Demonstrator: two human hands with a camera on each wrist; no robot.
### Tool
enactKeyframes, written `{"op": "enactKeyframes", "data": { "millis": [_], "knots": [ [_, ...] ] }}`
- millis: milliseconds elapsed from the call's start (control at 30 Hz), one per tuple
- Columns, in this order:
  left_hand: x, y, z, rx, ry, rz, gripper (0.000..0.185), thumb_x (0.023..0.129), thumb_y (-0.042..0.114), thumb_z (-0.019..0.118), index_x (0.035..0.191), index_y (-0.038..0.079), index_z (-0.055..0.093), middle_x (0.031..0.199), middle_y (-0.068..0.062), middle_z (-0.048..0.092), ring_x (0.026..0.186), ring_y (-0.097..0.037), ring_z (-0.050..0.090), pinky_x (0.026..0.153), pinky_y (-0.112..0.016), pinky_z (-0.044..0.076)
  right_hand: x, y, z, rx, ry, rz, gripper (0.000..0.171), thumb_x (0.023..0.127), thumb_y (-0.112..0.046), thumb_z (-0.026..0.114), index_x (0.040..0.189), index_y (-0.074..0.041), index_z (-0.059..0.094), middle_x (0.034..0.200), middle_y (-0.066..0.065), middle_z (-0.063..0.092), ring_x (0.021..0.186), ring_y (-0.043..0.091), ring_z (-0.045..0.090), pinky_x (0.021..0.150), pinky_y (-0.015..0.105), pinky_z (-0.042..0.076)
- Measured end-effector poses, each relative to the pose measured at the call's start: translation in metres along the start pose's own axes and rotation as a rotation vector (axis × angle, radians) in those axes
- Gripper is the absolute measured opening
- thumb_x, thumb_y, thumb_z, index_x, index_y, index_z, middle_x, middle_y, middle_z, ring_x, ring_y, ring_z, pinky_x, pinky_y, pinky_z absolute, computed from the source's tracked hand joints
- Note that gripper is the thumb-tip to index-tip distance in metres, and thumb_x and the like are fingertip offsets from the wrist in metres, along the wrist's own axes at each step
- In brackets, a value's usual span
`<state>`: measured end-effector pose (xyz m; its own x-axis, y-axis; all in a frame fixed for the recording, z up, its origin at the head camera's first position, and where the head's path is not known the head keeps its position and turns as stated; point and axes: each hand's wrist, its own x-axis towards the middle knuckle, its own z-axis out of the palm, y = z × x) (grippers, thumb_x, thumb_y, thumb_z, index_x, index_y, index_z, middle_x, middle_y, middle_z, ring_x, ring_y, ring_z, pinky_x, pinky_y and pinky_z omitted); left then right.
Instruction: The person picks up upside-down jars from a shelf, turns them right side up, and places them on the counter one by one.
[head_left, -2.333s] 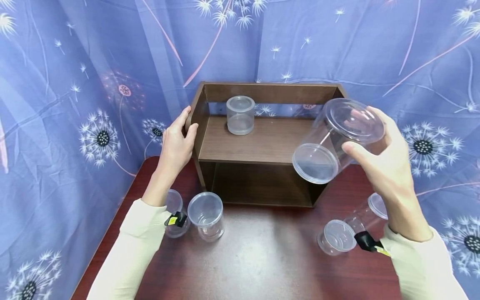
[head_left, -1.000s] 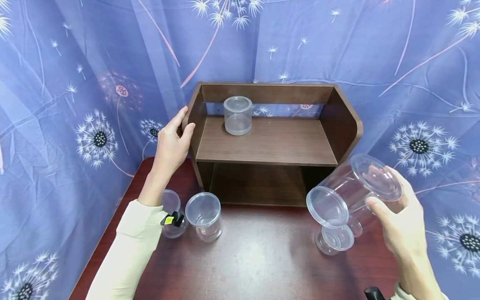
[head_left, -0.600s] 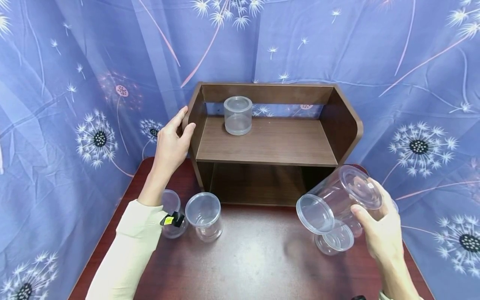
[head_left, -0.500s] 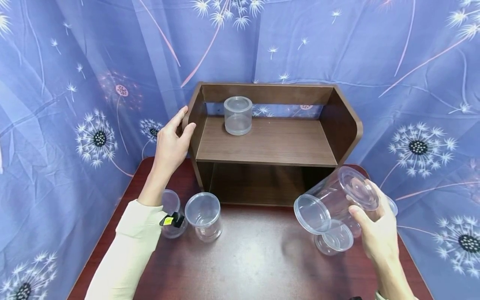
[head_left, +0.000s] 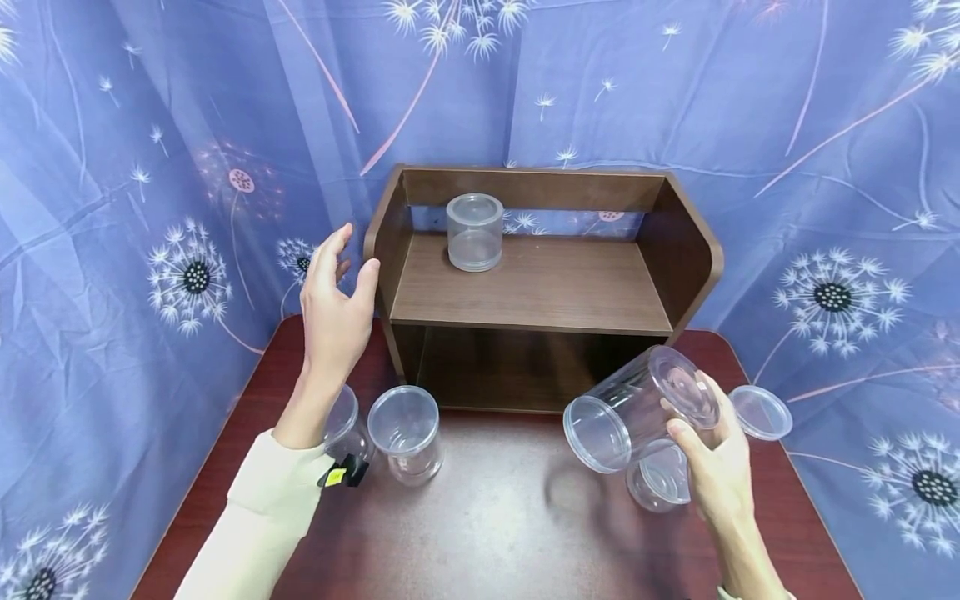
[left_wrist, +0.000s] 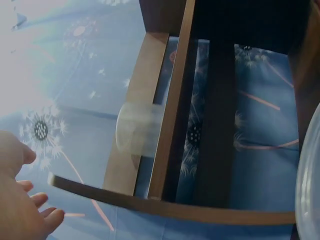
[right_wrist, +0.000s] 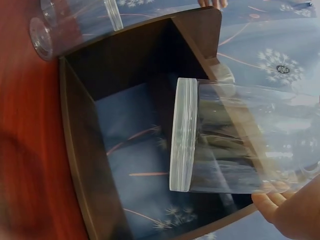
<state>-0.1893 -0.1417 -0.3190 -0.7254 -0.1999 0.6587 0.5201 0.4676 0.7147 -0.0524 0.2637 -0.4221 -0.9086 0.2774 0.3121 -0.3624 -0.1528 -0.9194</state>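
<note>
My right hand (head_left: 716,467) grips a large clear plastic jar (head_left: 633,404) near one end. The jar is tilted, its ridged white-edged end (right_wrist: 183,135) pointing down-left, in front of the brown wooden shelf's (head_left: 532,287) lower right opening. My left hand (head_left: 333,325) is held in the air just left of the shelf's left side panel (head_left: 388,250), fingers apart and holding nothing; the left wrist view also shows a gap between hand and panel. On the upper board stands a small clear jar (head_left: 476,237), toward the left.
Two clear jars stand at the left on the dark red table (head_left: 480,533): one in front (head_left: 406,429), another (head_left: 345,417) partly behind my wrist. At the right are a smaller jar (head_left: 656,483) and another with a round top (head_left: 761,412), both partly hidden. Patterned blue curtain (head_left: 600,83) surrounds the table.
My right hand has brought the large jar down from beside the upper board, then leftward toward the lower opening. My left hand has let go of the shelf's side panel and moved slightly left.
</note>
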Motion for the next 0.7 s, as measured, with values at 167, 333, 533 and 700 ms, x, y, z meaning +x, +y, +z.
{"op": "enactKeyframes", "data": {
  "millis": [167,333,533,700],
  "knots": [
    [-0.019,0.008,0.001,-0.005,0.078,0.095,0.046,0.096,0.003,0.067,0.141,-0.001,0.06,0.143,-0.012,0.059,0.133,-0.022,0.054,0.11,-0.042,0.042,-0.003,0.006,0.005,0.002,0.001,0.02,0.068,0.09,0.024,0.052,0.152,-0.004,0.044,0.134,0.001,0.067,0.111,0.012,0.069,0.094,0.019,0.051],
    [-0.044,0.017,0.009,-0.08,0.057,0.153,0.045,0.094,-0.003,0.068,0.138,-0.003,0.06,0.138,-0.013,0.063,0.129,-0.025,0.056,0.108,-0.043,0.044,-0.006,0.012,0.008,-0.002,0.0,0.029,0.069,0.09,0.023,0.052,0.152,-0.004,0.043,0.135,0.002,0.066,0.111,0.012,0.069,0.097,0.02,0.05],
    [-0.078,0.017,0.023,-0.231,-0.133,0.126,0.051,0.093,-0.006,0.07,0.142,-0.005,0.056,0.139,-0.017,0.061,0.127,-0.029,0.06,0.104,-0.04,0.05,-0.009,0.017,0.013,-0.051,0.004,0.048,0.07,0.089,0.021,0.054,0.154,-0.003,0.041,0.131,-0.001,0.067,0.112,0.011,0.069,0.096,0.018,0.05],
    [-0.104,0.011,0.035,-0.276,-0.252,0.103,0.052,0.095,-0.004,0.07,0.144,-0.004,0.053,0.14,-0.018,0.06,0.126,-0.03,0.061,0.102,-0.04,0.052,-0.011,0.02,0.017,-0.056,0.0,0.063,0.071,0.089,0.021,0.054,0.155,-0.001,0.038,0.135,0.0,0.065,0.115,0.009,0.067,0.1,0.019,0.048]
  ]
}}
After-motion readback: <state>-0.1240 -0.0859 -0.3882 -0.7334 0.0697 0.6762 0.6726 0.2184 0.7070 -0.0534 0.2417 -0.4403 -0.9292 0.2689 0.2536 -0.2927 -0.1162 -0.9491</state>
